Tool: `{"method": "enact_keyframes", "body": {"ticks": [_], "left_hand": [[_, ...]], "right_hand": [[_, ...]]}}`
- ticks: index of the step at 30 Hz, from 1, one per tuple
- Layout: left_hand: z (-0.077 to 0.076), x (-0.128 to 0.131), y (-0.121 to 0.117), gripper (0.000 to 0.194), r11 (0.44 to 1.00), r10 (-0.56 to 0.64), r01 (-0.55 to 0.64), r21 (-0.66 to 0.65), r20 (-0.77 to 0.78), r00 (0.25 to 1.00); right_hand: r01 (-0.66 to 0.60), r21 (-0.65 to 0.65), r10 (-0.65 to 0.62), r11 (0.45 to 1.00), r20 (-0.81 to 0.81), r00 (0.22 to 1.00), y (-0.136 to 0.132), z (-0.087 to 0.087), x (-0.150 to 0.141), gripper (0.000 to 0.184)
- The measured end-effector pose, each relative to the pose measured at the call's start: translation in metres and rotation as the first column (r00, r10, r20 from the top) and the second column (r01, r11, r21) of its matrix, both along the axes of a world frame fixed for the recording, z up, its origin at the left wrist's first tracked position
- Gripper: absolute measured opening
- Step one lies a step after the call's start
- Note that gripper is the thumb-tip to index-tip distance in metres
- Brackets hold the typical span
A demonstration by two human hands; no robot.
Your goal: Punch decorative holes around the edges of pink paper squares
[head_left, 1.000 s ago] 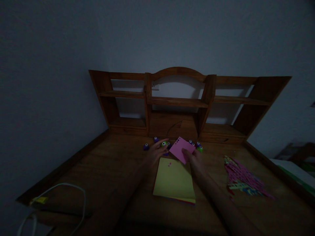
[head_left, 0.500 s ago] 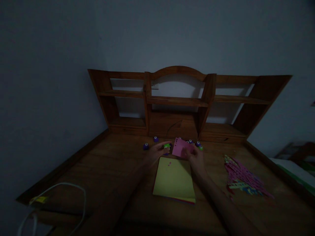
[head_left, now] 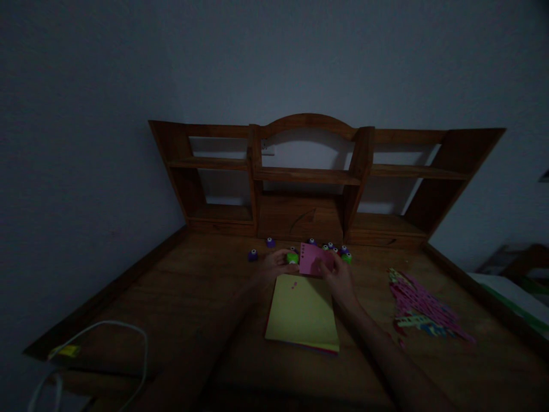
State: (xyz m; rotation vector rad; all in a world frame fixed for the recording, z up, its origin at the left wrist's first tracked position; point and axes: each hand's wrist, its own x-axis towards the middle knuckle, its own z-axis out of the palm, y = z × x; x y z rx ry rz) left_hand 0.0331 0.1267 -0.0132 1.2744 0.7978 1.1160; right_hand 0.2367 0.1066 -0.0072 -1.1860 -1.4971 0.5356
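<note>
My left hand [head_left: 274, 265] is closed around a small green-topped paper punch [head_left: 292, 258] above the desk. Between the thumb and fingers of my right hand [head_left: 337, 276] is a pink sheet of paper [head_left: 311, 260], with a row of small punched holes along its left edge. The sheet's left edge is close beside the punch; whether it touches cannot be made out. Just below both hands lies a stack of coloured paper, yellow sheet [head_left: 302, 315] on top, with a few tiny pink cut-outs [head_left: 294, 285] near its upper edge.
Purple punches [head_left: 253, 256] and a green punch [head_left: 347, 258] stand along the back of the desk [head_left: 184, 286], several grouped at right. A wooden shelf unit [head_left: 306, 176] rises behind. Coloured paper strips [head_left: 422, 306] are heaped at right; a white cable [head_left: 143, 343] loops at lower left.
The green punch has turned so more of its rounded green top shows. The pink sheet has tilted more upright, staying in my right hand. The whole view has shifted slightly.
</note>
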Motion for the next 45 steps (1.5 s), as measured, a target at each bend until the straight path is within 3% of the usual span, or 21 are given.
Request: {"method": "enact_keyframes", "body": {"ticks": [9,23,30,45], "left_hand": [[-0.001,0.002,0.001,0.047,1.000,-0.011,0.011,0.016,0.007,1.000],[0.003,0.001,-0.002,0.045,0.999,-0.040,0.041,0.012,-0.021,0.999],[-0.004,0.000,-0.001,0.044,0.997,-0.066,0.068,0.031,-0.059,0.996],[-0.002,0.004,-0.002,0.048,0.996,-0.086,0.086,0.007,-0.027,0.996]], "right_hand": [[-0.018,-0.015,0.017,1.000,-0.041,0.999,-0.001,-0.001,-0.001,0.029],[-0.044,0.032,0.043,0.999,0.020,0.999,-0.004,0.003,-0.001,0.024],[-0.026,0.032,0.023,0.999,0.068,0.997,-0.003,0.001,0.000,0.024],[-0.075,-0.026,0.075,0.997,-0.005,0.997,0.003,-0.004,-0.002,0.025]]}}
